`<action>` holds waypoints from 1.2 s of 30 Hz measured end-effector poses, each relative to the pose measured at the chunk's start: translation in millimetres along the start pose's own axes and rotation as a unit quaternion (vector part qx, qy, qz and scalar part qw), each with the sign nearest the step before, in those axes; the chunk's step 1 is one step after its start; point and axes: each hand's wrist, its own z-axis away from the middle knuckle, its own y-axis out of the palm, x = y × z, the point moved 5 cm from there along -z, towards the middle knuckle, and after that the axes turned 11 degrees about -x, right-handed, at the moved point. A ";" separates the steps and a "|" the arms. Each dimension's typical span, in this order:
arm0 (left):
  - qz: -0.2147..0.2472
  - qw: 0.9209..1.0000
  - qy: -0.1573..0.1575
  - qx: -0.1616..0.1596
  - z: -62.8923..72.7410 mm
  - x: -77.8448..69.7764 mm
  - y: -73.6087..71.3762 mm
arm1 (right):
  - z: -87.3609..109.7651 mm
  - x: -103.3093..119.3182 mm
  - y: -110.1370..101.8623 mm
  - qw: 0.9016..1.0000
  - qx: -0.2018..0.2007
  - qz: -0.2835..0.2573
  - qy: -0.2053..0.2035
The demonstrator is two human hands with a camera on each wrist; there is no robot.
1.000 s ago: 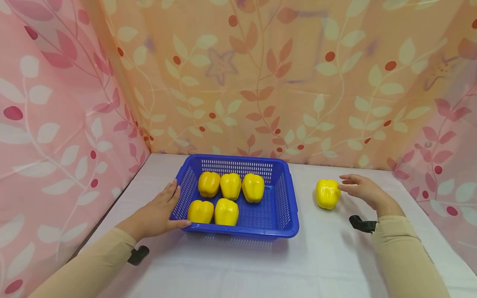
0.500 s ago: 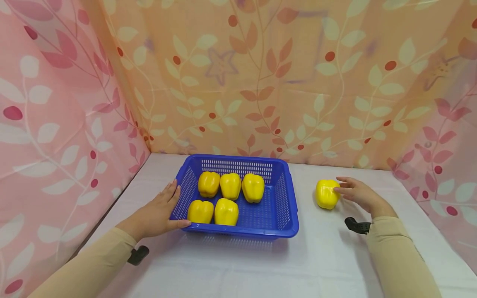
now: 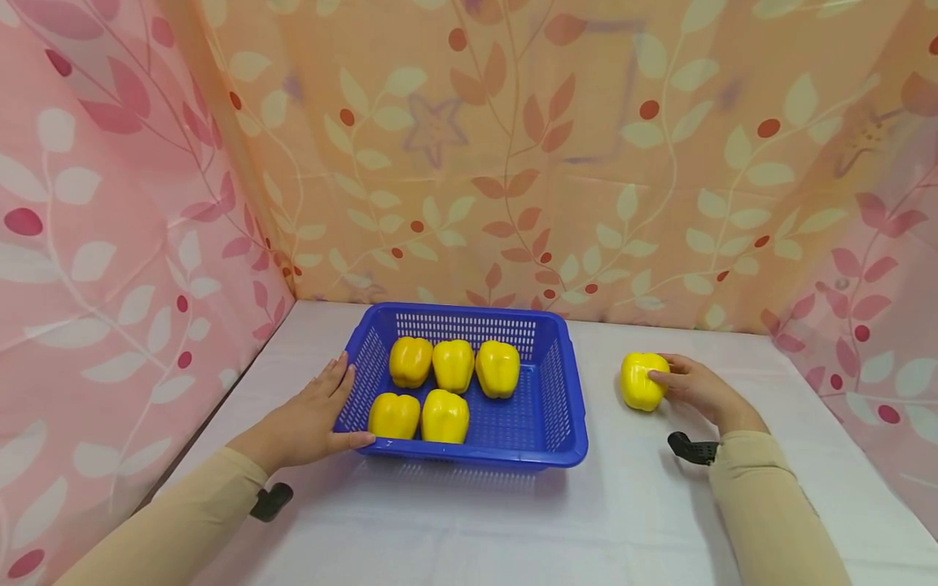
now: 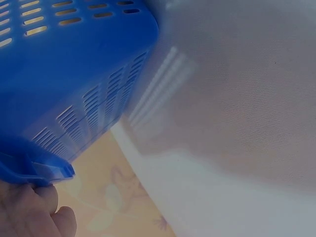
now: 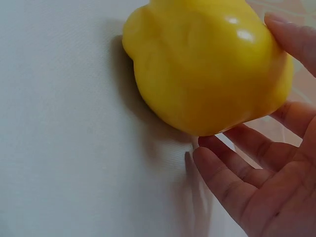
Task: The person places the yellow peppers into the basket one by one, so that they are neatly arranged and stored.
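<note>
A yellow bell pepper (image 3: 641, 382) stands on the white cloth right of the basket. My right hand (image 3: 705, 392) holds its right side, thumb on the near face and fingers going behind it. In the right wrist view, the right hand (image 5: 276, 182) has its thumb and fingers around the glossy bell pepper (image 5: 207, 64); some fingertips are hidden behind it. The blue plastic basket (image 3: 513, 456) contains several yellow bell peppers (image 3: 444, 417) in two rows. Along its left rim, my left hand (image 3: 304, 423) rests with fingers extended and thumb at the front corner.
White cloth (image 3: 469, 529) covers the table. A patterned orange curtain (image 3: 513, 163) hangs behind it, with pink curtains (image 3: 110, 244) at the sides. Black wrist-camera mounts (image 3: 692, 449) stick out below both wrists. The basket's slotted wall (image 4: 89, 108) fills much of the left wrist view.
My right hand has moved left and slightly down onto the lone bell pepper, its thumb now over the near face. The left hand, basket and peppers have stayed in place.
</note>
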 end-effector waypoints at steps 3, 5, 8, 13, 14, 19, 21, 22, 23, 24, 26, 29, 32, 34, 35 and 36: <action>0.000 1.000 -0.001 -0.001 -0.1 0.3 0.2 | -2.3 -2.3 2.4 1.000 0.001 -0.005 -0.002; 0.003 1.000 -0.002 -0.001 0.3 0.2 0.0 | -3.3 -3.9 3.7 1.000 0.001 -0.005 -0.002; 0.005 1.000 -0.003 -0.001 0.6 0.1 -0.3 | -4.0 -6.7 4.9 1.000 -0.002 -0.007 0.002; 0.005 1.000 -0.004 -0.001 0.2 0.6 0.1 | -3.0 -8.6 5.7 1.000 -0.014 -0.019 0.005; 0.004 1.000 -0.004 0.000 0.3 0.7 0.3 | -2.6 -8.5 5.8 1.000 -0.016 -0.020 0.004; 0.003 1.000 -0.004 0.000 0.2 1.4 1.4 | -0.1 -7.4 6.3 0.999 -0.023 -0.022 0.011; 0.003 1.000 -0.002 -0.001 0.2 1.5 1.6 | 0.3 -7.2 6.2 0.999 -0.026 -0.024 0.016; 0.003 1.000 -0.001 -0.001 0.3 1.3 1.7 | 0.5 -7.1 6.0 0.999 -0.028 -0.023 0.016; 0.003 1.000 0.000 -0.001 0.3 1.1 1.6 | 0.6 -7.0 5.9 0.999 -0.029 -0.024 0.016; 0.003 1.000 0.001 -0.001 0.4 0.8 1.3 | 0.7 -7.0 5.8 0.999 -0.031 -0.024 0.017; 0.002 1.000 0.002 -0.001 0.5 0.3 1.1 | 0.8 -6.7 5.7 0.999 -0.033 -0.022 0.017; 0.001 1.000 0.003 0.000 0.9 0.0 0.9 | 0.9 -5.4 5.5 0.999 -0.030 -0.017 0.011; 0.000 1.000 0.003 -0.002 1.3 0.1 0.4 | 0.4 -3.7 4.4 1.000 -0.025 -0.009 0.003; 0.002 1.000 0.005 -0.005 1.4 0.1 0.1 | 0.3 -2.7 3.3 1.000 -0.024 -0.008 0.001; 0.002 1.000 0.005 -0.005 1.5 0.1 -0.1 | 0.4 -2.2 2.5 1.000 -0.024 -0.008 0.000; 0.002 1.000 0.005 -0.005 1.5 0.1 -0.1 | 0.8 -1.5 1.7 1.000 -0.024 -0.007 -0.001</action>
